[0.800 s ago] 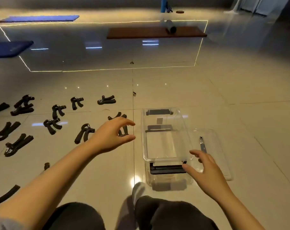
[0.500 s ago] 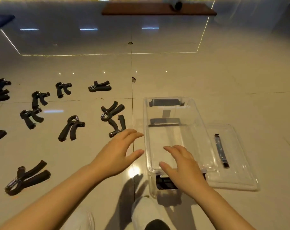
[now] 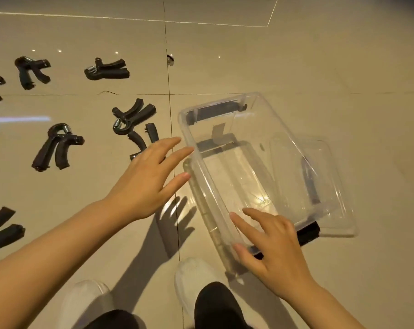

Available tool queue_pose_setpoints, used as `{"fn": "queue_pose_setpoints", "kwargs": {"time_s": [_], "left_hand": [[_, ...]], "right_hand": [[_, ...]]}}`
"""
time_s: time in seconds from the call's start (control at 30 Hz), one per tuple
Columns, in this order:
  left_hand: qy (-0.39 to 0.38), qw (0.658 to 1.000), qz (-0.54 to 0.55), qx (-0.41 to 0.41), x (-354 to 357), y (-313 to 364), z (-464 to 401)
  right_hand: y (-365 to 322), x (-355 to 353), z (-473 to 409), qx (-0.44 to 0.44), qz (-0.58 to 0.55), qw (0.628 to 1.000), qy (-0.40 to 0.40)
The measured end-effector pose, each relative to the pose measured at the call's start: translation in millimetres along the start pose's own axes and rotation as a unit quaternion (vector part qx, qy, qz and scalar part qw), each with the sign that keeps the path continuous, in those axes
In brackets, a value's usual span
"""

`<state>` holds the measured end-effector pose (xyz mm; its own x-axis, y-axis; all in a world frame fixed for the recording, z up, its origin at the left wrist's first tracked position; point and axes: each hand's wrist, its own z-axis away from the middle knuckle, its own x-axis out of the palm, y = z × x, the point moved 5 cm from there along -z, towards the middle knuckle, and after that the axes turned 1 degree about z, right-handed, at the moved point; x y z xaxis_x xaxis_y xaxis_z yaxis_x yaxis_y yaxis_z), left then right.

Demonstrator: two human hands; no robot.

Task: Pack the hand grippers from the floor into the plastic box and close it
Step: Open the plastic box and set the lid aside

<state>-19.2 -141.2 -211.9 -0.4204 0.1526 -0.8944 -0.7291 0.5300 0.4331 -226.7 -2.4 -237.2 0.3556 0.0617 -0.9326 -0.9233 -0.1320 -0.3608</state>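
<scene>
Packing has not begun, judging by the plastic box (image 3: 227,148), which stands open and bare inside, its lid (image 3: 329,186) lying beside and partly under it on the right. Hand grippers (image 3: 132,117) lie scattered over the floor (image 3: 319,67) to the left (several near the box). Left hand (image 3: 144,184) hovers with fingers straight and apart by the box's left wall; right hand (image 3: 272,252), fingers spread and relaxed, rests at the near rim, holding nothing.

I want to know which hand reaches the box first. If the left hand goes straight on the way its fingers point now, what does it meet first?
Most likely the left wall of the clear plastic box. The left hand is open, its fingers pointing up-right, almost at the rim. Depth is unclear, so it might pass just above.
</scene>
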Motion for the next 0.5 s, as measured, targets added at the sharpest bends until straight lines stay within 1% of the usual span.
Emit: {"fn": "queue_pose_setpoints", "kwargs": {"time_s": [0.1,0.17,0.23,0.3,0.37,0.43,0.5], "left_hand": [[0.019,0.999,-0.036,0.028,-4.3,3.0,-6.3],[0.017,0.998,-0.052,0.019,-2.9,-0.7,-10.9],[-0.001,0.998,-0.066,0.003,4.7,-6.7,-11.0],[-0.028,0.997,-0.067,-0.007,19.7,-9.1,-2.0],[-0.056,0.998,-0.015,-0.032,38.9,-6.0,16.3],[-0.052,0.996,0.032,-0.062,53.7,1.6,36.8],[-0.028,0.999,0.008,-0.043,61.5,12.7,52.5]], "right_hand": [[31.3,-16.6,34.8,0.0,0.034,0.999,0.004],[51.8,-28.2,56.1,0.011,0.052,0.998,0.024],[71.6,-36.1,69.5,0.039,0.054,0.997,0.037],[92.2,-40.0,73.5,0.091,0.036,0.994,0.049],[108.5,-41.5,69.6,0.132,-0.003,0.989,0.068],[120.4,-39.4,60.0,0.147,-0.037,0.985,0.078],[127.0,-38.8,46.4,0.158,-0.064,0.981,0.089]]}}
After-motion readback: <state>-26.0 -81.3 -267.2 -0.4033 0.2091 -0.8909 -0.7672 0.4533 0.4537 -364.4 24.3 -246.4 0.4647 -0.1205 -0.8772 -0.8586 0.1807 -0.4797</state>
